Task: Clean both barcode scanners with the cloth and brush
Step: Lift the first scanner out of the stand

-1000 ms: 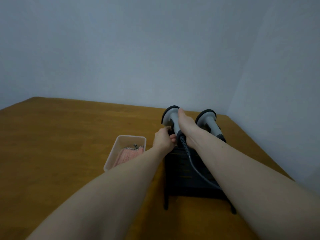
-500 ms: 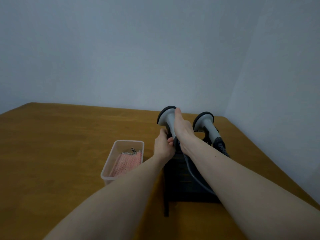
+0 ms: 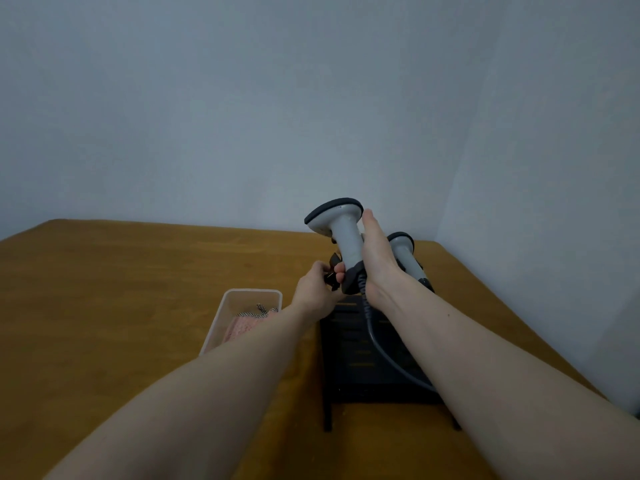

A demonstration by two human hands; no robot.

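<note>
The black slotted rack [image 3: 360, 358] sits at lower centre. The right hand [image 3: 375, 261] grips the nearer grey pistol-shaped scanner [image 3: 341, 233] above it; the second grey scanner [image 3: 403, 252] waits behind. The left hand [image 3: 313, 289] pinches a small dark part. The pink cloth [image 3: 242, 327] lies unused in the clear plastic tub [image 3: 221, 323]; cleaning seems not yet begun.

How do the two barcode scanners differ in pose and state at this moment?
The left scanner is lifted above the black stand, while the right scanner sits on it. The right hand grips the left scanner's handle, while no hand touches the right scanner. The left scanner's head is in full view, while the right scanner's is partly hidden behind the hand. Both have grey bodies with dark-rimmed heads.
</note>
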